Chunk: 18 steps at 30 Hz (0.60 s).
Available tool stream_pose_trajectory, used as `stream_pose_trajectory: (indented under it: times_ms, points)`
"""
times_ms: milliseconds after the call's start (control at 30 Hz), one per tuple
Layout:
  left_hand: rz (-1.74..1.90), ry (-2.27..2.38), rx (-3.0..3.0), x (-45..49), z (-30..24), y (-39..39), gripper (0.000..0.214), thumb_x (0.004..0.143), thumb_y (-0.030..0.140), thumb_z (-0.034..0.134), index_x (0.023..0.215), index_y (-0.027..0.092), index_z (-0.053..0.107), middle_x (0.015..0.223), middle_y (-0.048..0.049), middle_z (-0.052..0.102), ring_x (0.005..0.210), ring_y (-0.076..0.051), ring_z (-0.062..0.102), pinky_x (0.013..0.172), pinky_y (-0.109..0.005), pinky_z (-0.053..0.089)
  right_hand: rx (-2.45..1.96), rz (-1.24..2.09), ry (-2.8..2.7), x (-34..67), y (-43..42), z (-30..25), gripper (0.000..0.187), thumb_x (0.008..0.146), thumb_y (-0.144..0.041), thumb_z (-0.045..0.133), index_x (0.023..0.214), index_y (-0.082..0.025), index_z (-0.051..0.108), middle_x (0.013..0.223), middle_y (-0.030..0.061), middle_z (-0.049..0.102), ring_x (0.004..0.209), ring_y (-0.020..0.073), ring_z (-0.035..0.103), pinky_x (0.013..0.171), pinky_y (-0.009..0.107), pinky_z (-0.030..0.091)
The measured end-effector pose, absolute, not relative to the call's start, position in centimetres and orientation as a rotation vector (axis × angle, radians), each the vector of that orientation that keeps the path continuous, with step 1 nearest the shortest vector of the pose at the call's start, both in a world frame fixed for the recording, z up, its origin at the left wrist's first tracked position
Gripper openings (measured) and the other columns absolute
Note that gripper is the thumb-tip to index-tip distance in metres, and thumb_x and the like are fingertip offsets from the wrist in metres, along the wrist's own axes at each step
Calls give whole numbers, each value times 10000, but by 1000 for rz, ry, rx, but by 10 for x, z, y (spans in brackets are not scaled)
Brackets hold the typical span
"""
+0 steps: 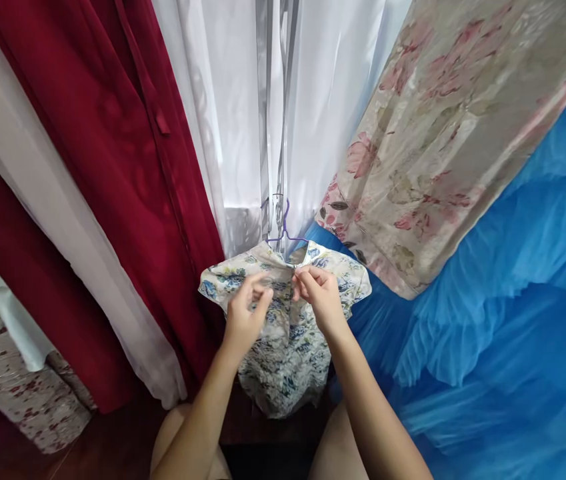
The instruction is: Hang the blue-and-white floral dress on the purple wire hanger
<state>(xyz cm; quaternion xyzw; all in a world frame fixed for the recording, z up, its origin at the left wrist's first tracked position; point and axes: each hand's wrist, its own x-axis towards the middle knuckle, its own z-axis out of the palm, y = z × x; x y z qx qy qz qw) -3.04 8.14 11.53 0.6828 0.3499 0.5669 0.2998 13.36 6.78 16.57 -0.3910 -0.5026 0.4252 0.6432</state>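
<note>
Floral blouse (289,327): neckline (283,262) pinched at one o'clock by the right hand (319,288); cloth best steadied by the left hand (243,309), half-open, apparently empty, at ten o'clock.

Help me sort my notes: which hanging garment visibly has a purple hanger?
The pale, blue-flowered top, behind the left hand and right hand. Its purple hanger shows above the neckline; none shows on the others.
</note>
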Motion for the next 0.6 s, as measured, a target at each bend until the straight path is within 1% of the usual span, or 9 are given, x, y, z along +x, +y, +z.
stream_pose_trajectory:
  times_ms: [33,100,167,200,267,400,467,533,600]
  points:
    - [1498,883,1906,-29,135,89,360,952,240,581,1312,242,579,890,-16,681,827,-170,667,829,-295,516,-882,961,-1164,135,67,165,241,854,-344,617,682,-177,634,410,-64,499,407,97,468,479,217,330]
    - [1453,826,2111,-21,164,98,209,960,236,579,1147,232,673,923,-21,698,834,-164,662,792,-271,503,-876,933,-1216,136,70,165,245,866,-357,610,701,-179,642,430,-56,521,420,106,484,498,226,360]
    - [1480,826,2228,-11,181,100,119,959,232,583,966,206,700,896,-22,703,809,-161,652,743,-257,488,-914,878,-1262,136,78,162,263,871,-387,602,705,-185,631,459,-40,556,433,118,501,496,235,371]
    - [1534,845,2235,-9,185,100,119,959,236,585,931,199,695,866,-21,700,786,-159,646,724,-256,482,-954,845,-1278,135,83,158,272,868,-402,601,698,-189,620,467,-35,566,435,124,506,493,238,372]
    - [1681,912,2153,-12,190,103,119,959,263,592,941,195,689,819,-16,689,759,-160,638,717,-260,479,-1045,802,-1297,133,90,144,289,849,-411,605,654,-197,588,460,-31,560,426,126,494,480,242,360]
    - [1994,1029,1697,-54,184,133,157,921,329,641,934,178,684,812,-16,668,789,-164,633,740,-252,484,-1119,868,-1298,127,86,110,324,816,-388,602,559,-211,512,406,-47,489,373,105,414,434,236,289]
    - [2074,1006,1285,-86,171,157,126,875,284,682,911,163,671,797,-1,643,772,-141,616,736,-220,481,-1114,925,-1294,121,75,98,325,825,-387,593,567,-211,504,414,-54,484,368,97,404,428,229,277]
    - [2024,965,730,-112,150,177,91,869,199,658,801,162,610,711,29,580,679,-100,573,713,-187,469,-1093,1002,-1276,115,65,92,319,830,-384,602,582,-208,508,421,-59,489,368,92,406,429,224,279]
    - [1887,970,462,-125,121,185,207,878,137,598,694,168,508,623,41,507,582,-90,524,675,-199,473,-1065,1083,-1237,109,57,86,315,824,-382,623,586,-203,523,419,-55,503,373,93,415,436,223,289]
